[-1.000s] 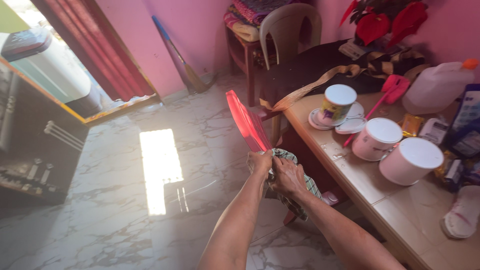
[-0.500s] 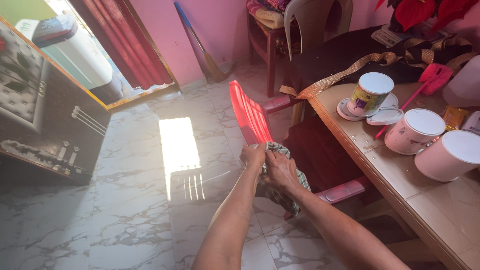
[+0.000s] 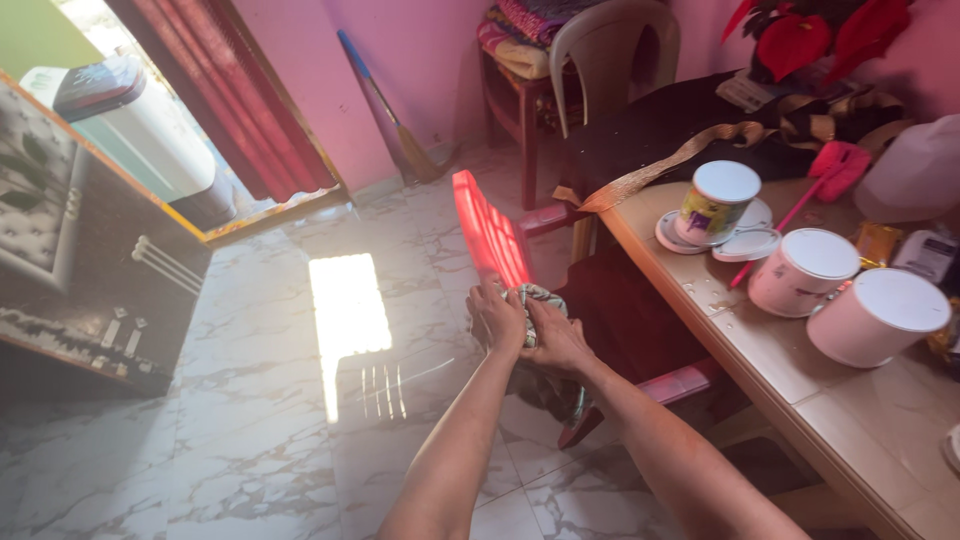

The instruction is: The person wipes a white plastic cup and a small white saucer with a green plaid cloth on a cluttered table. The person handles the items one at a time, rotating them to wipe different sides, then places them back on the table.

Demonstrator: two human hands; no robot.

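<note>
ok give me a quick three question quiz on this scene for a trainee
1. True or false: both hands grip the checked green cloth against the red plastic chair back.
2. Which stands nearest the table's front edge? A the printed mug B the plain white tub C the pink brush
3. Fill in: a broom leans against the ___ wall.

Key: 1 true, the left hand and right hand meet on the cloth; 2 B; 3 pink.

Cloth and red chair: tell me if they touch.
Touching. The head view shows both hands, left hand and right hand, pressing the cloth against the red chair back's edge.
</note>
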